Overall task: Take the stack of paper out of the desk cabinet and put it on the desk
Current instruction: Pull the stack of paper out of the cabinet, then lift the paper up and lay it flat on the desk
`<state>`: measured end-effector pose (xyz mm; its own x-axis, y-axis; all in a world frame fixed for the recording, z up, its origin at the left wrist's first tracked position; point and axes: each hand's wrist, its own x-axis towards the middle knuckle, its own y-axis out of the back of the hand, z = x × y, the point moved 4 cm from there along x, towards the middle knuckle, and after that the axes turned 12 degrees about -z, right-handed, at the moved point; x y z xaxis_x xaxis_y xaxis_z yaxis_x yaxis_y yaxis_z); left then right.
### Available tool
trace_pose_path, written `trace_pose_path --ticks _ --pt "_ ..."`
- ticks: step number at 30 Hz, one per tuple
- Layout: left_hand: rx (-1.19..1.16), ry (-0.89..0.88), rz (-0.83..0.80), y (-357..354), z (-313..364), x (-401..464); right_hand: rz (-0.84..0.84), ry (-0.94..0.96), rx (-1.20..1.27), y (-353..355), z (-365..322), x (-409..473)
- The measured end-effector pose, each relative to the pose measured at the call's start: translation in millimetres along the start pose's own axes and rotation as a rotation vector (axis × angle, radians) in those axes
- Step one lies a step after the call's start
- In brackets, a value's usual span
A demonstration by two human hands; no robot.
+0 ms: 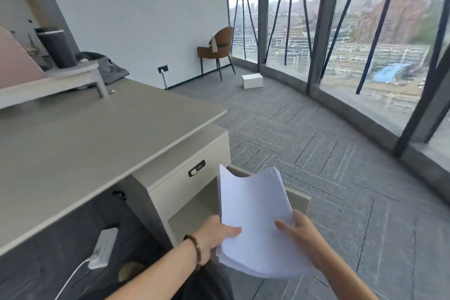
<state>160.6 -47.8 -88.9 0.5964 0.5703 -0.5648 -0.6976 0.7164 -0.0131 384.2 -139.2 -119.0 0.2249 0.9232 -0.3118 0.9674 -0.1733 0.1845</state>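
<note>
A thick stack of white paper [253,217] hangs in the air in front of the desk cabinet [175,192], its far edge sagging in the middle. My left hand [214,234] grips its near left corner, thumb on top. My right hand [299,229] holds its near right edge. The cabinet stands under the right end of the grey desk [80,143]; its door [298,198] is swung open behind the paper, and the lower compartment that shows looks bare. A combination lock [196,168] sits on the drawer front above.
On the desk's far left stand a grey riser shelf [73,78] with a dark cylinder [57,47] on it. A white power strip [103,247] lies on the floor under the desk. A brown chair [216,50] and a white box [252,81] sit by the windows.
</note>
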Motion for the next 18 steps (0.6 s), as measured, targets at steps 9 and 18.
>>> trace_pose_path --ticks 9,18 --pt "0.043 -0.339 0.069 -6 103 -124 0.055 0.351 0.077 7 -137 -80" --pt "-0.207 -0.521 0.168 94 151 -271 -0.104 0.593 0.113 -90 -284 -87"
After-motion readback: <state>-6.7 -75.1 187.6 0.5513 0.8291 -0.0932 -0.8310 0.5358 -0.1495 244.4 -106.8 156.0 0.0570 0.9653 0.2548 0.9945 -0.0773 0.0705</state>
